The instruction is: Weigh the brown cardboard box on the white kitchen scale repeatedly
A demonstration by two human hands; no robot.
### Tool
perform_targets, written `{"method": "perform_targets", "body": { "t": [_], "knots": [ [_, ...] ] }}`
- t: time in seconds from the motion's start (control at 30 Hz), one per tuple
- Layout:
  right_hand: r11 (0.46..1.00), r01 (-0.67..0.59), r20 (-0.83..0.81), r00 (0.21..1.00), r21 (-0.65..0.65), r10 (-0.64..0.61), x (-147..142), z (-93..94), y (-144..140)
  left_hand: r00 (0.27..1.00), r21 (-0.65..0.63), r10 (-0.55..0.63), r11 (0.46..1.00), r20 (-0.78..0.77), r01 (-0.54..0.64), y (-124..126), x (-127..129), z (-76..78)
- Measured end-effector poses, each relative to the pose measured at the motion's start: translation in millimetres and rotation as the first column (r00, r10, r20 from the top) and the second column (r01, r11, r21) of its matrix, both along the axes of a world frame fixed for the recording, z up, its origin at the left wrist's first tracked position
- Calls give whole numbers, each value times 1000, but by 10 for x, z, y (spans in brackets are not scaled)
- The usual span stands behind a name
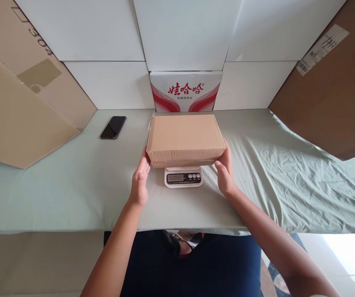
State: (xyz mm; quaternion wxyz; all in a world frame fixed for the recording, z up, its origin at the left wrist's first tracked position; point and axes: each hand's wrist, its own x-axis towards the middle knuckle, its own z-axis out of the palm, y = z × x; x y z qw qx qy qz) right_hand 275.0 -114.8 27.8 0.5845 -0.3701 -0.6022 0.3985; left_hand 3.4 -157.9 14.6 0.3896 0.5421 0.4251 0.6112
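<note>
Carton [186,134], pinched by fingers of my left hand [140,183] and right hand [226,175], seemingly needs level steadying: digital scale [184,178] beneath, toward table's [72,198] front edge.

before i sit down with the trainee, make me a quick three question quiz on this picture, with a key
1. True or false: part of the scale shows in front of the cardboard box.
2. What dark thing lies flat on the pale green cloth, left of the cardboard box?
3. The right hand is at which part of the cardboard box: a) its left side, b) the middle of its top, c) its right side?

Key: 1. true; 2. a phone; 3. c.
</note>
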Motion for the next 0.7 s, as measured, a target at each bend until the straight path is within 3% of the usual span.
{"method": "perform_targets", "body": {
  "t": [0.2,0.33,0.4,0.5,0.6,0.7],
  "knots": [
    [998,-58,-32,998,-26,57,-79,-9,-35,999,3,-46,999,-27,46,-13,49,-10],
    [997,-72,-39,997,8,72,-125,85,81,999,75,-42,996,-29,44,74,1,154],
    [995,-67,-44,997,79,70,-149,199,292,999,129,-37,991,-11,38,265,-69,258],
    [981,-60,-34,997,183,68,-209,351,779,998,177,-34,984,43,26,752,-162,316],
    [978,-22,-58,998,206,34,-291,356,1278,997,148,-41,989,72,30,1276,-181,209],
    [995,-13,-142,990,99,27,-364,200,1583,999,50,-19,999,39,17,1603,-168,20]
  ]
}}
